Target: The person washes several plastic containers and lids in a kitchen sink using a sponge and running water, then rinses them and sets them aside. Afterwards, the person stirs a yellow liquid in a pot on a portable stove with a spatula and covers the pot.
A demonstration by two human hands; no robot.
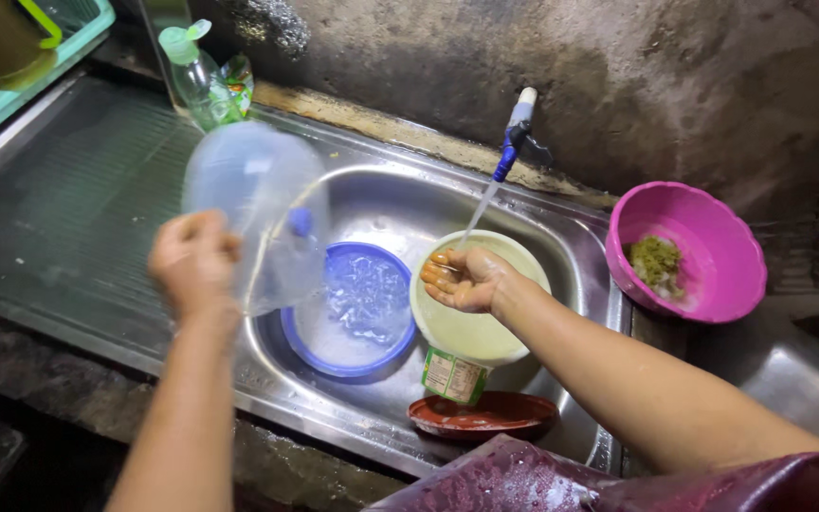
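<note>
Stainless steel forms the sink (561, 248) and its ribbed drainboard (68, 209), set against a rough, stained concrete wall (675, 85) where a blue-and-white tap (514, 137) runs a thin stream. Over the basin, the left hand (193, 265) grips a clear plastic jug (258, 204), tilted above a blue-rimmed bowl (353, 313) of water, while the right hand (464, 280) is cupped open, palm up, under the stream above a cream bowl (476, 327). A pink bowl (703, 237) sits on the ledge at right, a green-capped bottle (196, 71) at the back.

A green-and-white labelled can (453, 375) lies in the sink at six o'clock, and a green-capped clear bottle with a colourful label (209, 81) stands at eleven.
</note>
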